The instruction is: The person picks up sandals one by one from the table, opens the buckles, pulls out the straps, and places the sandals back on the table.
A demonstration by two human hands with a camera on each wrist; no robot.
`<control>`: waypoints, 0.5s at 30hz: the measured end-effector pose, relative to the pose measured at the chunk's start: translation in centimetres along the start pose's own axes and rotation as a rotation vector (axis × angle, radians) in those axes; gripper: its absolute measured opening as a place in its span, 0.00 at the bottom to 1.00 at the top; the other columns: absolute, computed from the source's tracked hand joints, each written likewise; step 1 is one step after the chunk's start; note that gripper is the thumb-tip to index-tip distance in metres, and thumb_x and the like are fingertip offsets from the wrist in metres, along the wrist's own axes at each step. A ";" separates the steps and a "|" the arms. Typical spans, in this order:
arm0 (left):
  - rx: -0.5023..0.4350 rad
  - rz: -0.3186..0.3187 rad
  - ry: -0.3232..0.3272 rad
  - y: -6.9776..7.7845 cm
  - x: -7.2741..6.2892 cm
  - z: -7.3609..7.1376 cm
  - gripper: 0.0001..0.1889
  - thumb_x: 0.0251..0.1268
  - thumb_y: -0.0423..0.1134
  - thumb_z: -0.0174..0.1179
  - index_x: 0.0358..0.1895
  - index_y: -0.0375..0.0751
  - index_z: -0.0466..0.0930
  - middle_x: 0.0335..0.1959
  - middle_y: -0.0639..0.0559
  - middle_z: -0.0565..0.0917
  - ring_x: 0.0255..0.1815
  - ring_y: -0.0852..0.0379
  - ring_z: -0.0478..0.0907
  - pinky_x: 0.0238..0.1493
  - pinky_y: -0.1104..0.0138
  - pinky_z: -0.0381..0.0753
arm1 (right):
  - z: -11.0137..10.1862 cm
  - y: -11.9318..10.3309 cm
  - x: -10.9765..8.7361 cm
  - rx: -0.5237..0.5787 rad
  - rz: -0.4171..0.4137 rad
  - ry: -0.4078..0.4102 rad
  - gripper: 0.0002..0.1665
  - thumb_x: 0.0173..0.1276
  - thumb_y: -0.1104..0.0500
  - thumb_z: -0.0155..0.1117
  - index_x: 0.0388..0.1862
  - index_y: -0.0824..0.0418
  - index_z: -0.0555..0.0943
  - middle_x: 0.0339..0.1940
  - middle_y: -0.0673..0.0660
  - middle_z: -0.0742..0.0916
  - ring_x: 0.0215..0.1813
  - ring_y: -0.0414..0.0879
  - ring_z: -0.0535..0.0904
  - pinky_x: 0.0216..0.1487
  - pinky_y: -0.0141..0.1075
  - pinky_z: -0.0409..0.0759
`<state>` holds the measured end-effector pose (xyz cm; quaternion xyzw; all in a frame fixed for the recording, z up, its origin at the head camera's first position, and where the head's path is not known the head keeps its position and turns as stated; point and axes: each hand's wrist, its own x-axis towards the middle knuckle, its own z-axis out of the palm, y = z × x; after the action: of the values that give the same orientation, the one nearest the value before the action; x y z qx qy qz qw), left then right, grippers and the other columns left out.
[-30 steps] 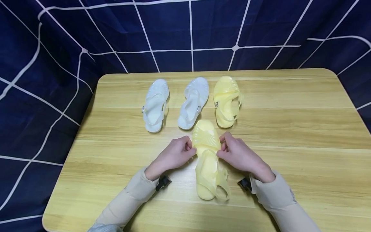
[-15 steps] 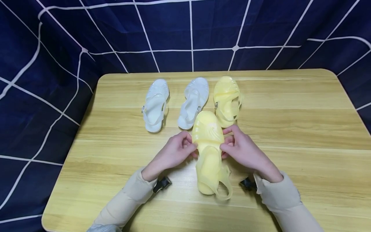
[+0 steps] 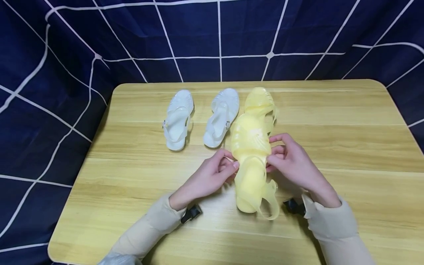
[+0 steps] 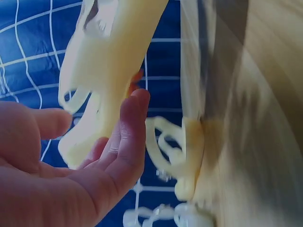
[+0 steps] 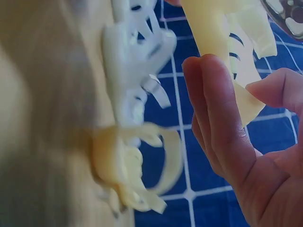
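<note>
Yellow near sandal point(image 3: 253, 151), toe point(image 3: 250, 123) far, is being pinched between fingers point(image 5: 220, 99) of left hand point(image 3: 209, 175) and right hand point(image 3: 296, 161).

The person's left hand point(image 4: 90, 175) holds a pale yellow translucent plastic sandal point(image 4: 113, 56) clear of the light wood-grain tabletop point(image 4: 270, 123), fingers along its sole, thumb by a strap. Past the fingertips sits a second pale yellow sandal point(image 4: 191, 149) with a looped strap, then a blurry white plastic sandal point(image 4: 196, 215), against dark blue white-gridded cloth point(image 4: 165, 59).
</note>
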<state>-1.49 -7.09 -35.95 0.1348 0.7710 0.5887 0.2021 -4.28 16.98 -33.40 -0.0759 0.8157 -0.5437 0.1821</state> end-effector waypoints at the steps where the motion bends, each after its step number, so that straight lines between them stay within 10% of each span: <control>1: 0.002 -0.002 -0.014 0.1 0.1 0.3 0.11 0.75 0.42 0.49 0.53 0.41 0.69 0.34 0.40 0.83 0.32 0.40 0.82 0.31 0.59 0.82 | -0.4 -0.1 -0.1 0.005 -0.007 0.013 0.29 0.63 0.73 0.53 0.62 0.70 0.59 0.32 0.61 0.84 0.29 0.51 0.85 0.37 0.39 0.85; 15: 0.096 0.002 -0.182 1.2 2.6 4.9 0.24 0.77 0.48 0.44 0.68 0.40 0.65 0.47 0.47 0.82 0.35 0.54 0.84 0.36 0.74 0.80 | -6.6 1.0 -1.5 0.016 0.048 0.269 0.22 0.67 0.69 0.55 0.55 0.53 0.65 0.31 0.42 0.86 0.28 0.42 0.85 0.34 0.35 0.84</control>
<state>-1.49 -1.38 -36.29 0.1982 0.7766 0.5366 0.2641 -5.36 23.50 -31.73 0.0185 0.8300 -0.5510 0.0847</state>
